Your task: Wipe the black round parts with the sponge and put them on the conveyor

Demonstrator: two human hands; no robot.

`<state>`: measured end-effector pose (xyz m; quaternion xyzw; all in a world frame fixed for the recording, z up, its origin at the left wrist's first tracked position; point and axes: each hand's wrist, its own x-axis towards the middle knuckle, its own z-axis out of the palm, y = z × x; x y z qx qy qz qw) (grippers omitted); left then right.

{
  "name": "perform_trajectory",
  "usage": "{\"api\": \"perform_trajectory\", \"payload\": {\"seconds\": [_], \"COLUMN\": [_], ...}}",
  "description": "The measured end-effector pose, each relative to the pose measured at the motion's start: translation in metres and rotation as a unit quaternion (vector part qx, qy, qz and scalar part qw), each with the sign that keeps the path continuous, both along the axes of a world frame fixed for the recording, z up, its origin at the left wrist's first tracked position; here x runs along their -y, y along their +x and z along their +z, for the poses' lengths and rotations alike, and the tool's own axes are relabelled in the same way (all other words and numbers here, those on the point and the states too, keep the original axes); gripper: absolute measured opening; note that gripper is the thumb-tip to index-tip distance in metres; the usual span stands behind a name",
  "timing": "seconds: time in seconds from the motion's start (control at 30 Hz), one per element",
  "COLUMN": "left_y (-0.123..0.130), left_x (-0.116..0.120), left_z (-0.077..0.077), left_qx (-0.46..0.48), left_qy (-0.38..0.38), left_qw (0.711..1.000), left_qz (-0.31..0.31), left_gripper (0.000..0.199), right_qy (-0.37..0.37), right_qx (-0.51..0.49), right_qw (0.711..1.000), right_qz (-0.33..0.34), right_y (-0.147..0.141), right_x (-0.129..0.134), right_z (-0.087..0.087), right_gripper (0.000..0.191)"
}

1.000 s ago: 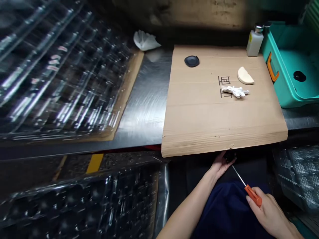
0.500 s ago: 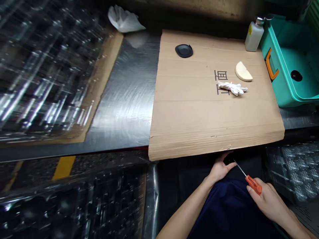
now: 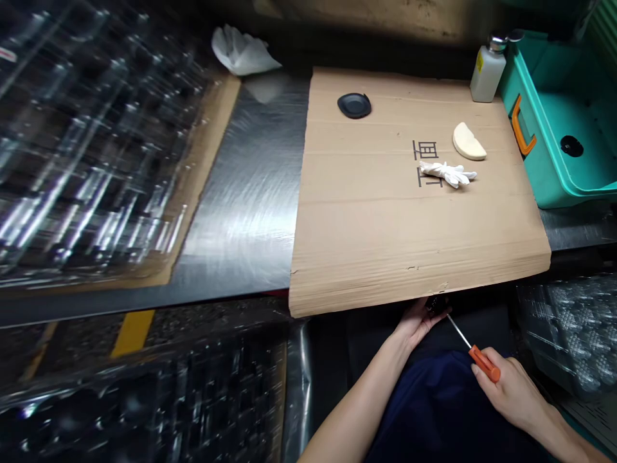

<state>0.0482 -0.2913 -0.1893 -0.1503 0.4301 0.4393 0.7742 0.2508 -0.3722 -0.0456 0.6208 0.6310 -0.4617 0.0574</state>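
My right hand point(image 3: 506, 382) is closed round the orange handle of a screwdriver point(image 3: 484, 364). Its thin metal shaft points up and left, with the tip close to the fingers of my left hand point(image 3: 415, 323). That hand is bent inward just below the front edge of the cardboard sheet point(image 3: 376, 238). Something small and dark lies at its fingers, too dim to make out, and the fingertips are partly hidden. On the cardboard are a crumpled white glove point(image 3: 448, 172), a cream half-round pad point(image 3: 468, 141) and a black oval piece point(image 3: 354, 105).
A teal bin point(image 3: 554, 148) with an orange handle stands at the right, holding a black round piece point(image 3: 572, 146). Beside it is a white pump bottle point(image 3: 488, 71). Clear plastic trays point(image 3: 96, 161) cover the left of the metal bench point(image 3: 241, 212). More trays point(image 3: 573, 328) sit lower right.
Both hands have shifted slightly left in view, the screwdriver with the right one. A dark thing now shows at the left fingers. The view has tilted a little.
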Motion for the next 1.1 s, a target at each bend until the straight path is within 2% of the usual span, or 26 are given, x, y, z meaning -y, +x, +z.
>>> {"api": "perform_trajectory", "payload": {"seconds": [0.37,0.47,0.57,0.67,0.77,0.87,0.93,0.97,1.03,1.1], "left_y": [0.000,0.001,0.000,-0.002,-0.003,-0.001,0.001,0.001,0.002,0.003], "left_x": [0.001,0.007,0.011,0.010,0.009,0.015,0.021,0.023,0.023,0.020], "left_z": [0.006,0.009,0.012,0.014,0.016,0.019,0.021,0.021,0.021,0.022], "left_qx": [-0.039,-0.063,-0.083,-0.083,-0.085,-0.100,-0.107,-0.108,-0.103,-0.089], "left_qy": [0.020,0.018,0.043,0.010,-0.011,0.035,0.072,0.086,0.099,0.108], "left_qw": [0.998,0.994,0.986,0.987,0.988,0.986,0.980,0.976,0.972,0.972], "left_qz": [-0.046,-0.086,-0.138,-0.136,-0.125,-0.132,-0.152,-0.166,-0.188,-0.189], "left_gripper": [0.024,0.023,0.025,0.020,0.019,0.026,0.035,0.040,0.050,0.055], "right_qy": [0.007,0.014,0.044,0.057,0.056,0.079,0.141,0.186,0.281,0.364], "right_qx": [0.015,-0.023,-0.015,0.020,0.027,-0.039,-0.091,-0.106,-0.103,-0.073], "right_qw": [1.000,1.000,0.999,0.998,0.998,0.994,0.975,0.955,0.890,0.813], "right_qz": [-0.026,-0.006,0.011,0.010,-0.013,-0.063,-0.146,-0.208,-0.345,-0.449], "right_y": [0.000,-0.002,-0.005,-0.006,-0.005,0.000,0.010,0.018,0.041,0.072], "right_x": [0.004,0.007,0.012,0.018,0.026,0.034,0.036,0.034,0.024,0.003], "right_z": [0.003,0.003,0.000,-0.002,0.001,0.009,0.017,0.021,0.030,0.039], "right_gripper": [0.025,0.021,0.017,0.020,0.022,0.020,0.023,0.027,0.036,0.043]}}
